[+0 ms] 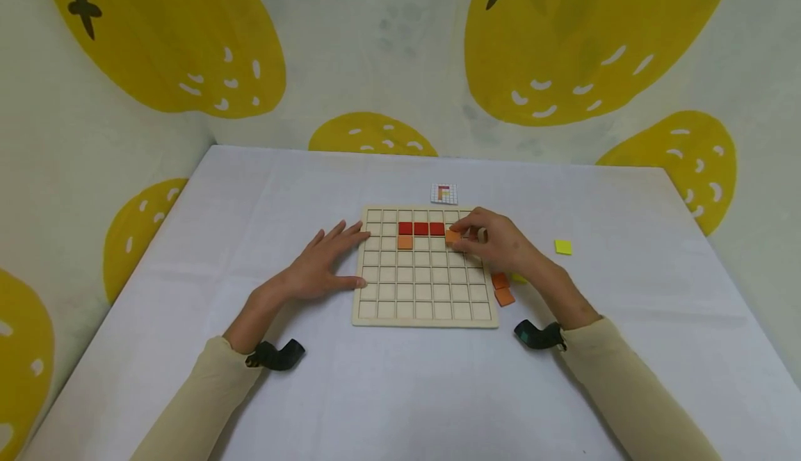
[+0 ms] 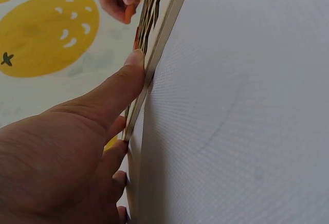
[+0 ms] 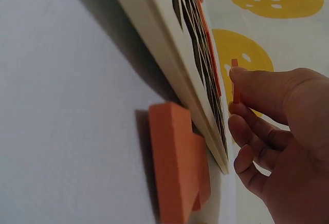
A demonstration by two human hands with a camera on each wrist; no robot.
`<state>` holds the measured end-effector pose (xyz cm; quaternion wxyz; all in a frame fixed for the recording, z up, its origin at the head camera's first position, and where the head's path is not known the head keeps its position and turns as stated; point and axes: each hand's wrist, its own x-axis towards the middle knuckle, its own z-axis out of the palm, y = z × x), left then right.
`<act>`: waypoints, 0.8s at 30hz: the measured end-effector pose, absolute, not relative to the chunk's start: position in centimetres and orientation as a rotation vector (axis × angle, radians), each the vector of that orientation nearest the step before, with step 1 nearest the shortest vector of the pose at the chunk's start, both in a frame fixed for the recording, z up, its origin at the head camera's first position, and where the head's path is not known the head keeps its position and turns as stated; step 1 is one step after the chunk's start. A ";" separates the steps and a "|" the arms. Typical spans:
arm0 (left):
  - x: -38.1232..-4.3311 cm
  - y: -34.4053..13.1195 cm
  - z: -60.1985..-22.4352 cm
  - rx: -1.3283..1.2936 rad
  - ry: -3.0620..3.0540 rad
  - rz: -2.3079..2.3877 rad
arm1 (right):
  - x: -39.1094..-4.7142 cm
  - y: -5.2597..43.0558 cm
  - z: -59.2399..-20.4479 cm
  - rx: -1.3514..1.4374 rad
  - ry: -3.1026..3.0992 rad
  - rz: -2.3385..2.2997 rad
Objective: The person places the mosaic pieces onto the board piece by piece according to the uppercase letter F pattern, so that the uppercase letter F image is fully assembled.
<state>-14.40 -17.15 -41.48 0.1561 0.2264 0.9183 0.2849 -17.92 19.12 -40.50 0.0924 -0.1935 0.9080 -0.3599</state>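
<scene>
A square wooden grid board (image 1: 413,277) lies on the table with three red tiles (image 1: 421,229) side by side in one row. Below the leftmost red one sits an orange tile (image 1: 405,243). My right hand (image 1: 497,242) pinches another orange tile (image 1: 453,238) between thumb and fingertips, over the board's upper right part; in the right wrist view this tile (image 3: 236,82) is held edge-on above the grid. My left hand (image 1: 319,266) is spread at the board's left edge, its thumb (image 2: 134,58) and fingertips touching the rim.
Two loose orange tiles (image 1: 504,297) lie beside the board's right edge, with a partly hidden yellow tile (image 1: 519,279) near them. Farther right is a yellow tile (image 1: 563,247). A small pattern card (image 1: 443,193) lies behind the board, on the white-covered table (image 1: 407,391).
</scene>
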 end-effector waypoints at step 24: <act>-14.4 -17.2 -41.7 0.649 2.635 0.840 | -17.2 16.2 -40.7 -0.588 2.627 -1.064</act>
